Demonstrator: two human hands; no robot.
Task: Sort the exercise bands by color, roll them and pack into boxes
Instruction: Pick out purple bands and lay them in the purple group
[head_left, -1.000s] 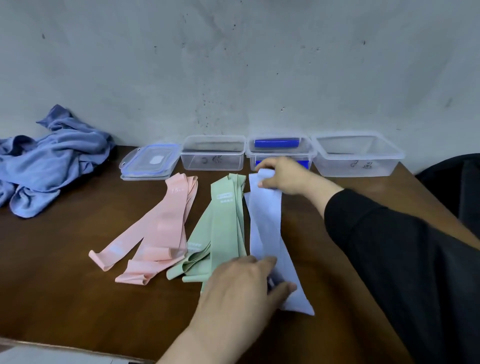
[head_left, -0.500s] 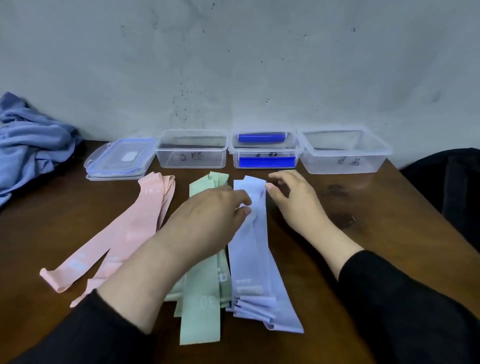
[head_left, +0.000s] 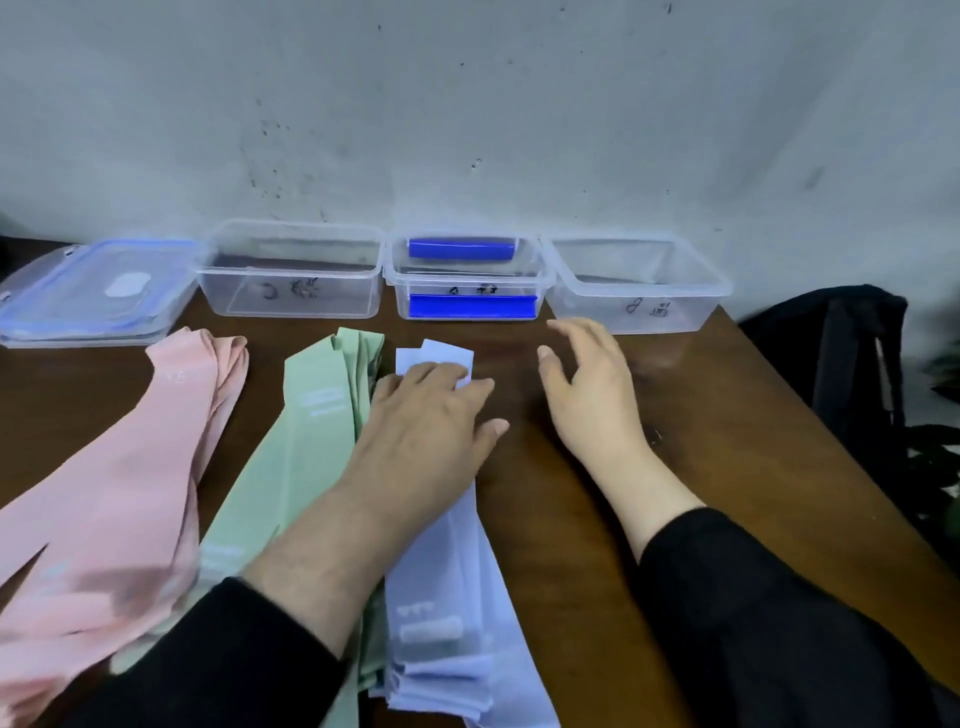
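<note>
Sorting by color looks finished: pink bands (head_left: 130, 467), green bands (head_left: 306, 441) and lavender bands (head_left: 447, 613) lying in three separate piles on the wooden table (head_left: 701, 441). Left hand (head_left: 426, 431) resting flat on far end of lavender pile, fingers straight. Right hand (head_left: 592, 389) relaxed and spread, just beside this pile, holding nothing. Probably rolling step now beginning. Next move needing both hands at far end, to curl it tight toward the body. Three clear boxes (head_left: 291, 280) waiting along the wall, near the piles.
</note>
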